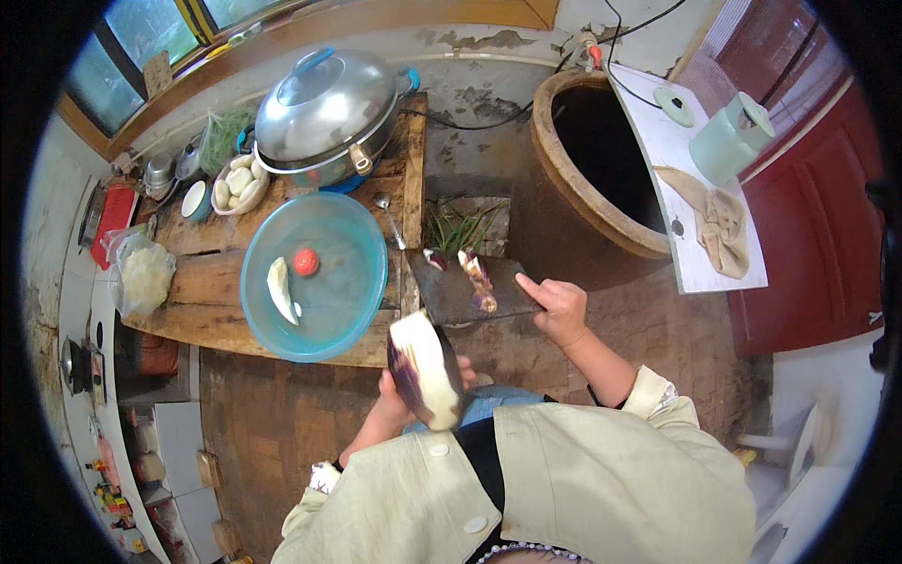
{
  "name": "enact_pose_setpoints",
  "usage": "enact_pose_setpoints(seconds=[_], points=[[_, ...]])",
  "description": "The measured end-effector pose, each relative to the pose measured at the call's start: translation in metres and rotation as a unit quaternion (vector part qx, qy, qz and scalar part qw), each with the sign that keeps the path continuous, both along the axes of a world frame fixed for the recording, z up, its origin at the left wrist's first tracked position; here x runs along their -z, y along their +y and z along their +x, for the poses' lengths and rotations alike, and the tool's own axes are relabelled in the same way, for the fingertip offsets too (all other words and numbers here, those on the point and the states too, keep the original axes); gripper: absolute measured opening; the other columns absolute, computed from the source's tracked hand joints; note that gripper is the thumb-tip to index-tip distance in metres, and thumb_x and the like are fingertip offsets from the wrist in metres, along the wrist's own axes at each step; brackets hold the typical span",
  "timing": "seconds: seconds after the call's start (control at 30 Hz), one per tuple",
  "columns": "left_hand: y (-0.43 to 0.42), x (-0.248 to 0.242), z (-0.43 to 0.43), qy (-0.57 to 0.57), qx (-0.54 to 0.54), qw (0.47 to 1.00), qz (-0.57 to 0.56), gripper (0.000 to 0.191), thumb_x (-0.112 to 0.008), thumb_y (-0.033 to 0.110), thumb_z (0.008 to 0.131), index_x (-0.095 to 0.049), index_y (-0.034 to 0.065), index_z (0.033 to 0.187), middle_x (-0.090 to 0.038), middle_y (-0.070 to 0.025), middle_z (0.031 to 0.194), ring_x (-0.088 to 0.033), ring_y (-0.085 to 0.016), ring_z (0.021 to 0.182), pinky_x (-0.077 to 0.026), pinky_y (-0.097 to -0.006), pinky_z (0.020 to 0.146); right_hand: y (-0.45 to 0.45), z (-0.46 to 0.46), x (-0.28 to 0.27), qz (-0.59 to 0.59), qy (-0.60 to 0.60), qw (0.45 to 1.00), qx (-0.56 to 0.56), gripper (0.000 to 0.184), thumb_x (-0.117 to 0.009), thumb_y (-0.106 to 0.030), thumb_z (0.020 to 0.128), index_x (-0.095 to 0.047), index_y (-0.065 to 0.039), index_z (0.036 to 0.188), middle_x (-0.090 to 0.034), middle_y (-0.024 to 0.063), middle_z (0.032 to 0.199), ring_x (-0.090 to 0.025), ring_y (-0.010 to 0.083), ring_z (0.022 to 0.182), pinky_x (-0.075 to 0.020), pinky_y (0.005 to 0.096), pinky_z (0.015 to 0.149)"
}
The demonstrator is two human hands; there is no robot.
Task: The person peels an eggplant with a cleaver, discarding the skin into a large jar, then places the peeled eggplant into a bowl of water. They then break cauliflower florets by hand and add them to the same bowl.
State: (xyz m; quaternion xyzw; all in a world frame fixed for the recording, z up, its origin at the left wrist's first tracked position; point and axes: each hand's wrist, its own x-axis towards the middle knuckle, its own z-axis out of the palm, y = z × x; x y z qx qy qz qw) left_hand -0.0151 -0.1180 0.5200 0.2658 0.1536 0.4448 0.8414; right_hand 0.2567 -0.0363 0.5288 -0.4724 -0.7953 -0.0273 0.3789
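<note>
My left hand (396, 400) grips a large, partly peeled eggplant (426, 366) in front of my jacket. Its pale flesh faces up, with dark purple skin along the sides. My right hand (562, 310) is to the right of it, index finger stretched out and other fingers curled; whether they close on a tool cannot be seen. Beyond the hands, strips of purple eggplant peel (479, 278) lie on a dark flat slab (447, 292). A blue plastic basin (338, 303) of water on the wooden table holds a peeled, pale curved vegetable (280, 289) and a tomato (306, 261).
On the table (204, 303) are a lidded steel pot (331, 106), a spoon (391, 218), a basket of pale round items (239, 183) and a bagged bundle (144, 275). A large earthenware vat (546, 134) stands right, under a white board (687, 233) with a green jug (726, 144).
</note>
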Motion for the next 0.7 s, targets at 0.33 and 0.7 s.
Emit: enact_pose_setpoints(seconds=[0.33,0.7], points=[[0.054,-0.038,0.027,-0.165,-0.113,0.973,-0.119,0.071,-0.045,0.061,0.086,-0.041,0.0067,0.131,-0.055,-0.0199,0.119,-0.055,-0.032,0.109,-0.047,-0.0462,0.09,-0.056,-0.026,-0.052,0.066,0.017,0.989,-0.128,0.052,-0.061,-0.011,0.057,-0.067,-0.015,0.109,-0.033,-0.0009,0.054,-0.039,0.0158,0.045,-0.0302,0.0308,0.041],[0.065,-0.034,0.049,-0.024,-0.269,0.956,-0.112,0.079,-0.047,0.066,0.078,-0.043,0.0037,0.127,-0.057,-0.0167,0.112,-0.059,-0.032,0.096,-0.051,-0.0454,0.079,-0.076,-0.023,-0.062,0.072,-0.029,0.986,-0.149,0.049,-0.058,-0.012,0.06,-0.067,-0.013,0.109,-0.028,-0.0017,0.055,-0.037,0.0131,0.046,-0.0302,0.0278,0.041]])
